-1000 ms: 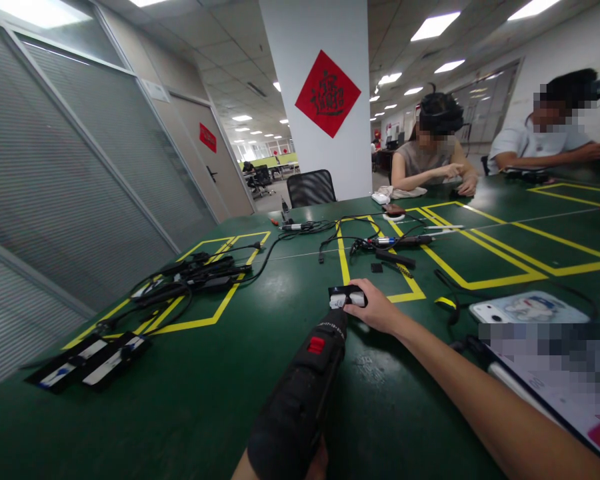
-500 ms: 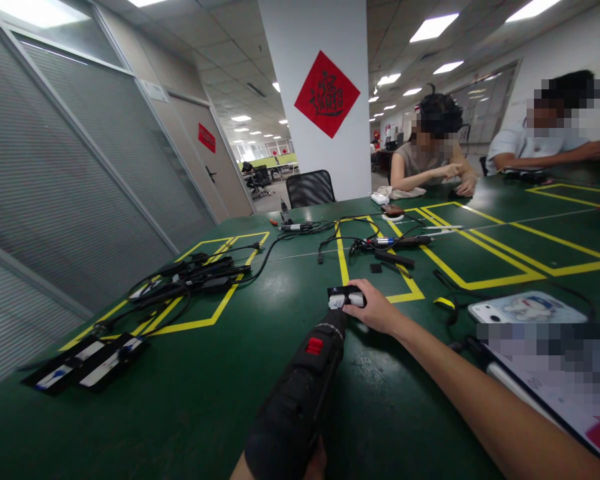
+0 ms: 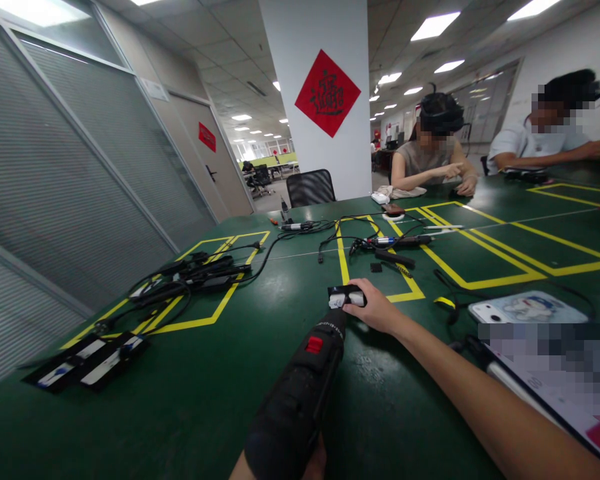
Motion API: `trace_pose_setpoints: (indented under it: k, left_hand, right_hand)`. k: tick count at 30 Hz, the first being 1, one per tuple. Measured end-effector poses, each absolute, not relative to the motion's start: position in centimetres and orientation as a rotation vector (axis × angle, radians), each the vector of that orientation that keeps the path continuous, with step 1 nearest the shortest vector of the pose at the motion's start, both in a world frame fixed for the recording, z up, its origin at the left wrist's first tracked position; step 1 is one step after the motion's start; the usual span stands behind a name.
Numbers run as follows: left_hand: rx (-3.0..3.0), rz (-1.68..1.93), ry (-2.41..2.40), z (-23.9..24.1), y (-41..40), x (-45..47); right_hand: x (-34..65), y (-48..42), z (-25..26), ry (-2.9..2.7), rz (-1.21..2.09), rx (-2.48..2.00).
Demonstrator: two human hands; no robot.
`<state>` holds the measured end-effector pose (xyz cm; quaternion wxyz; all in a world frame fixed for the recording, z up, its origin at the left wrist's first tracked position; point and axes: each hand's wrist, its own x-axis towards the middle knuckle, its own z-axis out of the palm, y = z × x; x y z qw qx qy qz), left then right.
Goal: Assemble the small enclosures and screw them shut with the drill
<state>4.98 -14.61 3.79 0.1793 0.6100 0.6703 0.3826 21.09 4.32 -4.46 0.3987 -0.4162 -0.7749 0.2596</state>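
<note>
My right hand [image 3: 373, 308] reaches out over the green table [image 3: 190, 407] and pinches a small black and white part [image 3: 341, 296], holding it down on the table surface. A black power screwdriver [image 3: 300, 393] with a red switch points its tip at that part. My left hand [image 3: 314, 467] shows only at the bottom edge, wrapped round the tool's handle.
Black cables and adapters [image 3: 190, 277] lie in a yellow taped box at left. Flat black and white pieces [image 3: 87, 360] sit near the left edge. Pens and tools [image 3: 395, 243] lie ahead. A phone [image 3: 525, 308] lies at right. Two people [image 3: 433, 157] sit at the far side.
</note>
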Motion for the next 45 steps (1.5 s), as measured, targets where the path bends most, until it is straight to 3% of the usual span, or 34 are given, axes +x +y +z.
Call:
trace_pose_setpoints:
  k: [6,45]
  left_hand:
    - [1.748,1.213,1.842,2.6,-14.4,5.5]
    - [2.134,0.920,1.878,4.7,-15.9,2.5]
  right_hand:
    - [21.1,4.3,-4.7,-1.953,0.656,-1.061]
    - [21.1,4.5,-4.7,-1.969,0.662,-1.062]
